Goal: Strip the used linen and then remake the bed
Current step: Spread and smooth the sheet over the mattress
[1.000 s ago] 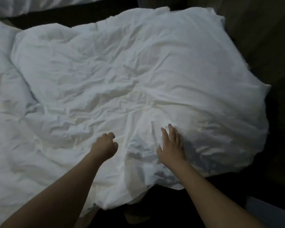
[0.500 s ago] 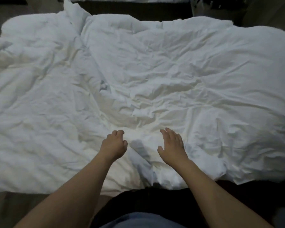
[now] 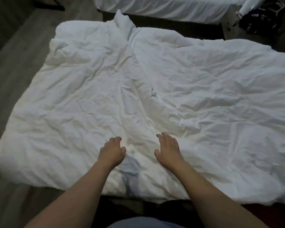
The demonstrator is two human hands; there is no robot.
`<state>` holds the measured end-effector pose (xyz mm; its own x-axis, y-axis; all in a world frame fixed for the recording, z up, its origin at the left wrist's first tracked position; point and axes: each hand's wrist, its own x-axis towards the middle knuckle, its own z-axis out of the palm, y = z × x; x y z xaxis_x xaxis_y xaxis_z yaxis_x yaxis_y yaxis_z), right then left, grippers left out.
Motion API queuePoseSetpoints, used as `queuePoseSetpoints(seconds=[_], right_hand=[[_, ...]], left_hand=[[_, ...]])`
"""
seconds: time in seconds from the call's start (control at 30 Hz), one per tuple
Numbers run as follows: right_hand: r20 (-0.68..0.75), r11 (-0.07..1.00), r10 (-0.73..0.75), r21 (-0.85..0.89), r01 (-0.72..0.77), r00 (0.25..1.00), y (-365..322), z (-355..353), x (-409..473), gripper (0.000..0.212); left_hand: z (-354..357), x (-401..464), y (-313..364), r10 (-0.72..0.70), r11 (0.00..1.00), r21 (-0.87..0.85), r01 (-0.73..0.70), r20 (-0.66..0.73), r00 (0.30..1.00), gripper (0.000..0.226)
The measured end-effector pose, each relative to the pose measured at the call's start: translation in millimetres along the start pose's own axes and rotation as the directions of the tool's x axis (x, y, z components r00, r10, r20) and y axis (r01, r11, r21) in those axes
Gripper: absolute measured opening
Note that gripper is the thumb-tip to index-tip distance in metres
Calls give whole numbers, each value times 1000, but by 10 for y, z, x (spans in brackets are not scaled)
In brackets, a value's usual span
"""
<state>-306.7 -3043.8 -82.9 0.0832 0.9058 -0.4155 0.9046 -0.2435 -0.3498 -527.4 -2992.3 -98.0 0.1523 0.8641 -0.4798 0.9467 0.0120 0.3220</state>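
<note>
Palms face down over the duvet (image 3: 155,89); left hand (image 3: 111,151) loosely curled, right hand (image 3: 169,148) spread.

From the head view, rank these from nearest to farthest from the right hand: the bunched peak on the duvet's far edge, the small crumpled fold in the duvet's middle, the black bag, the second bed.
From the right hand:
1. Small crumpled fold, straight ahead in the duvet's middle.
2. Bunched peak, far edge, slightly left.
3. Second bed and black bag, beyond the duvet at top and top right; too close to rank.
</note>
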Motion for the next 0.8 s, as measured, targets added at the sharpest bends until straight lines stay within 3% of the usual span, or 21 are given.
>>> queuePoseSetpoints(seconds=[0.17,0.4,0.53,0.67,0.8], right_hand=[[-10,987,77,142,-75,997,-1091,384,35,65],[30,994,49,99,-52,998,-2201,767,163,65],[30,994,38,101,-41,999,-2874,910,411,65],[4,991,39,132,-39,999,-3684,1076,643,65],[-57,971,152,194,-139,987,-4508,1274,783,64]], left_hand=[[-710,143,-1084,2,1000,13,-2,6,1000,49],[-1343,207,-2051,-27,1000,0,27,13,1000,49],[-1547,173,-2582,90,993,77,-90,8,996,51],[-1989,435,-3342,70,992,106,-70,3,998,52],[-2576,804,-4024,170,977,134,-166,-14,985,52]])
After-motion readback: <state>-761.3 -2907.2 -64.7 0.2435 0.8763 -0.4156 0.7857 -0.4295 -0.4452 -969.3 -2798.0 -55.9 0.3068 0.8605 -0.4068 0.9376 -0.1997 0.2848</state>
